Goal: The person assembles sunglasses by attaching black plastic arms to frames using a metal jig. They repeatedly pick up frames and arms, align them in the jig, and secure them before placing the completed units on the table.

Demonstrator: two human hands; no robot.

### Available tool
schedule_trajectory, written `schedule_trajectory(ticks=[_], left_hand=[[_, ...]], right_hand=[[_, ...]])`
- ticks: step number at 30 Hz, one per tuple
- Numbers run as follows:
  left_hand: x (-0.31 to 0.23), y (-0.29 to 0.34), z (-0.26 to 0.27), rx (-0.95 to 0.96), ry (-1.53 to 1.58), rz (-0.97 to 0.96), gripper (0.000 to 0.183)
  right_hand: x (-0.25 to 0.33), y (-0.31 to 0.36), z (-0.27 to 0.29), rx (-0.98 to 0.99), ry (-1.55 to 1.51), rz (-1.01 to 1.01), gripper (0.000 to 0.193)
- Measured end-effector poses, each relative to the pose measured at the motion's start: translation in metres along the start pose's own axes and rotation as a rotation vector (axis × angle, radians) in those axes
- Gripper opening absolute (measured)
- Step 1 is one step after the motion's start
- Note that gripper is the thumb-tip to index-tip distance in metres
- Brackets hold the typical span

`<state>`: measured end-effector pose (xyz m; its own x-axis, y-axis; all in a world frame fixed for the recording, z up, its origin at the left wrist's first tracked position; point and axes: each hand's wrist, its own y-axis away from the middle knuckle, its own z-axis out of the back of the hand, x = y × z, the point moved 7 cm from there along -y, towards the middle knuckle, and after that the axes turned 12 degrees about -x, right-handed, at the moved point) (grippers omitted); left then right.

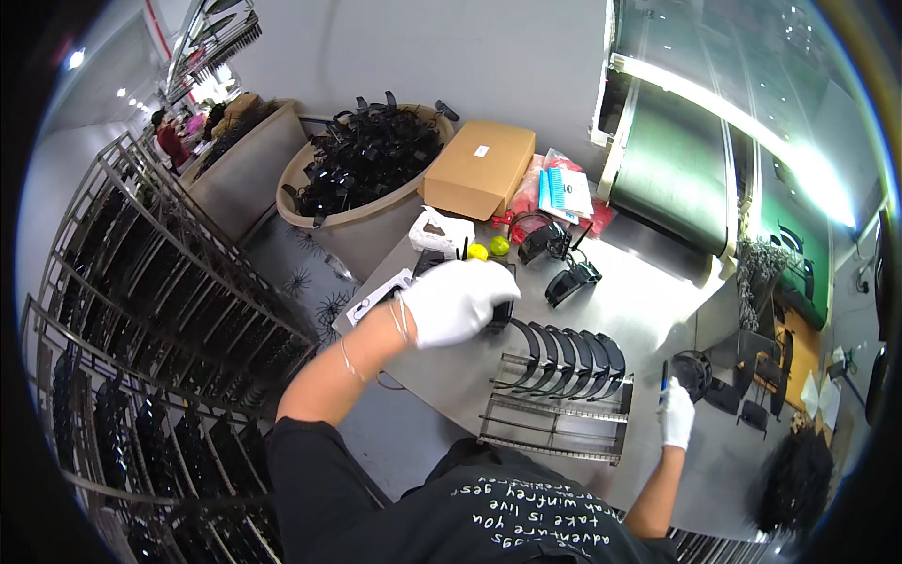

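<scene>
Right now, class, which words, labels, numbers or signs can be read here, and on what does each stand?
Black shirt: several lines of white lettering, upside down; wording not repeated here.
Cardboard box: white label, too small to read.
Blue-and-white papers: markings too small.

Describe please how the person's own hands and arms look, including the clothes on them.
The left hand and right hand wear white gloves. Thin, pale bands circle the left wrist and forearm. The dark shirt has short sleeves; white lettering shows on its front.
</scene>
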<state>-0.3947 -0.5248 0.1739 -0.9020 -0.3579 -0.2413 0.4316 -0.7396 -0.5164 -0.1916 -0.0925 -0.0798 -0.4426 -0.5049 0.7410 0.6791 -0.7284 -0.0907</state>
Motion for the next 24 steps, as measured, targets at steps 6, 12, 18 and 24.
schedule_trajectory(ticks=[6, 12, 18, 24], left_hand=[[-0.192, -0.027, 0.086, -0.177, 0.204, -0.607, 0.020], [-0.294, -0.032, 0.044, -0.403, 0.220, -0.832, 0.017], [-0.376, -0.058, 0.026, -0.341, 0.233, -1.130, 0.016], [-0.489, -0.122, -0.056, -0.109, 0.129, -1.006, 0.027]], right_hand=[[-0.005, 0.082, 0.097, -0.286, -0.030, -0.006, 0.027], [0.051, 0.151, 0.155, -0.494, 0.190, 0.089, 0.025], [-0.006, 0.194, 0.224, -0.600, 0.393, 0.053, 0.018], [-0.115, 0.163, 0.264, -0.588, 0.672, 0.307, 0.012]])
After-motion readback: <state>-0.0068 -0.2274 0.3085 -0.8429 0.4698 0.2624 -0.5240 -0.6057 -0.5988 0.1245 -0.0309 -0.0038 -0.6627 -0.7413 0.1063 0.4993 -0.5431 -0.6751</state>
